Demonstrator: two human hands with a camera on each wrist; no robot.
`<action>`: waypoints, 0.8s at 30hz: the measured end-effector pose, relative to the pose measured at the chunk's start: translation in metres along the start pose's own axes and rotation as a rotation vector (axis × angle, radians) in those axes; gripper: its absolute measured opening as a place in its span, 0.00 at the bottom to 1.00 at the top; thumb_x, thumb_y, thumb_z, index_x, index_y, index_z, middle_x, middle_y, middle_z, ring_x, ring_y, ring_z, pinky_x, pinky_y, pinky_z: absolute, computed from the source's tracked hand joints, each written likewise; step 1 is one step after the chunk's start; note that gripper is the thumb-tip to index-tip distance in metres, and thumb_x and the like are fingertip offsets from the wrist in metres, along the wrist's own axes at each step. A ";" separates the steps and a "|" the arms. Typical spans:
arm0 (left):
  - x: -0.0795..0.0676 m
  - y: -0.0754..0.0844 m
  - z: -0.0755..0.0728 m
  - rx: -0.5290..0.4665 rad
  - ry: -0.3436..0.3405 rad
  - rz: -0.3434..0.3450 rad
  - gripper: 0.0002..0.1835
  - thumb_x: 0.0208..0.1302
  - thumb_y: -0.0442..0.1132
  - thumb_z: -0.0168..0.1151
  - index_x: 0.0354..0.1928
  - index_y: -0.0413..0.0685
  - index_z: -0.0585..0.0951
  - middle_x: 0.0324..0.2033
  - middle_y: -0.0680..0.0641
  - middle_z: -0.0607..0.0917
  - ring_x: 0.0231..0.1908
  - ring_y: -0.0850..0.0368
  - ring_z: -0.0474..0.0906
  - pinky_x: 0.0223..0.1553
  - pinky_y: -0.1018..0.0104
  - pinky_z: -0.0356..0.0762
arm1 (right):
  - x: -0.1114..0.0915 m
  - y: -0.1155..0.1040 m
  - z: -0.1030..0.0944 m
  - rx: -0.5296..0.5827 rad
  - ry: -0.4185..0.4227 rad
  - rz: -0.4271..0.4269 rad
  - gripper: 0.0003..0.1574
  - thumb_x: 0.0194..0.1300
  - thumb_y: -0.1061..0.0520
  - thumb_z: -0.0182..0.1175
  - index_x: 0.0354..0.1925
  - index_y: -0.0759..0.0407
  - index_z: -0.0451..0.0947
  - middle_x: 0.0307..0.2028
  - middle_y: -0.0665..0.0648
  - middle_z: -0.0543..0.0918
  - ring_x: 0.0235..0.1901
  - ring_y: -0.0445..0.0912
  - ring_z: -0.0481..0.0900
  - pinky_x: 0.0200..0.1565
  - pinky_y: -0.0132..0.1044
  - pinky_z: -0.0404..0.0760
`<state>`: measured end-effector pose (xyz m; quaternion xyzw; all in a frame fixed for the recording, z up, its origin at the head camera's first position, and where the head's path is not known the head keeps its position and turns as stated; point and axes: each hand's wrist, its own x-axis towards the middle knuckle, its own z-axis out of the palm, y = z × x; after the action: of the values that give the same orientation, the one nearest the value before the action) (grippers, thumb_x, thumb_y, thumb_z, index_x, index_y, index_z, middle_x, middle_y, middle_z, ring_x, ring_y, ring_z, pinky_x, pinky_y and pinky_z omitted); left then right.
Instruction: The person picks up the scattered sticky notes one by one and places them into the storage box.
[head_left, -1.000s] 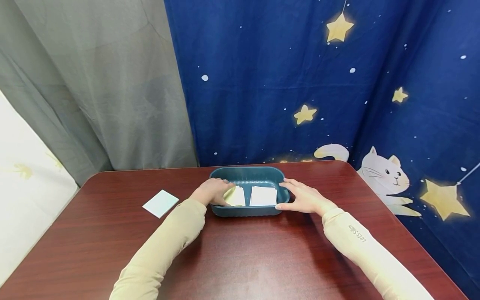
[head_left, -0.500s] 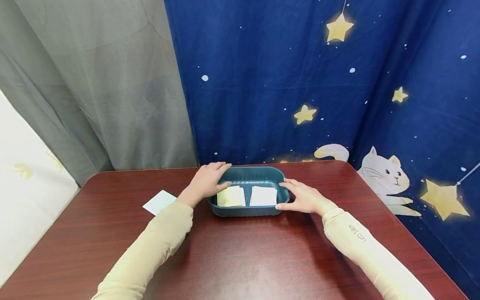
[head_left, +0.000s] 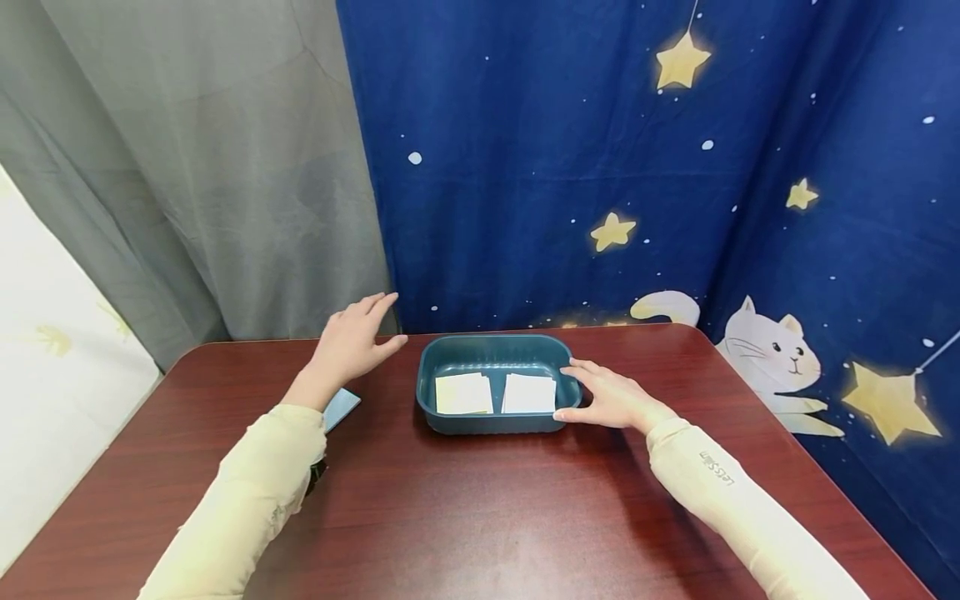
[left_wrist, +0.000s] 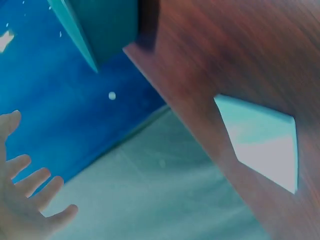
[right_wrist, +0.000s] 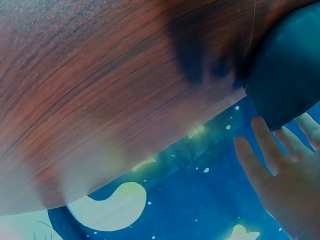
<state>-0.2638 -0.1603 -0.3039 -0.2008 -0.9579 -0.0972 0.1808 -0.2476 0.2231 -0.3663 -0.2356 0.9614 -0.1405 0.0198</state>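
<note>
A dark teal plastic bin stands near the table's back edge. Inside it lie a pale yellow pad of square paper on the left and a white pad of paper on the right. My right hand rests at the bin's right end, fingers spread and thumb near the front rim. Left of the bin, my left hand hovers above the table with spread fingers and nothing in them. A light blue square pad lies on the table near that hand; in the head view my wrist and sleeve partly cover it.
The dark red wooden table has its far edge just behind the bin. Beyond it hang a grey curtain and a blue curtain with stars and a cat.
My left hand has come up off the bin's left side and moved left, over toward the light blue pad. The yellow pad is now uncovered. My right hand has stayed at the bin.
</note>
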 end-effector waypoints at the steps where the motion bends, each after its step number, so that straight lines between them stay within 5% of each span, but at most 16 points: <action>1: -0.002 -0.003 -0.003 0.001 0.006 -0.006 0.34 0.57 0.51 0.56 0.62 0.41 0.61 0.57 0.36 0.65 0.55 0.40 0.61 0.48 0.42 0.58 | 0.000 0.000 0.000 -0.001 0.000 0.000 0.54 0.43 0.24 0.53 0.61 0.54 0.63 0.62 0.56 0.59 0.58 0.54 0.59 0.49 0.58 0.61; 10: -0.022 -0.028 -0.018 0.005 0.047 -0.037 0.35 0.56 0.51 0.56 0.61 0.39 0.62 0.56 0.35 0.66 0.53 0.39 0.63 0.44 0.40 0.60 | -0.001 -0.001 -0.001 0.001 0.001 -0.005 0.54 0.44 0.24 0.53 0.61 0.54 0.63 0.62 0.57 0.60 0.58 0.54 0.59 0.49 0.58 0.61; 24: -0.054 -0.061 -0.011 0.029 -0.014 -0.120 0.37 0.55 0.54 0.57 0.60 0.37 0.62 0.54 0.34 0.67 0.49 0.35 0.66 0.41 0.42 0.64 | -0.002 -0.002 0.001 0.005 0.013 -0.004 0.53 0.43 0.25 0.55 0.60 0.54 0.64 0.62 0.58 0.60 0.58 0.54 0.60 0.49 0.58 0.62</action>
<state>-0.2401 -0.2367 -0.3217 -0.1411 -0.9708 -0.0925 0.1708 -0.2452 0.2224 -0.3665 -0.2364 0.9608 -0.1444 0.0140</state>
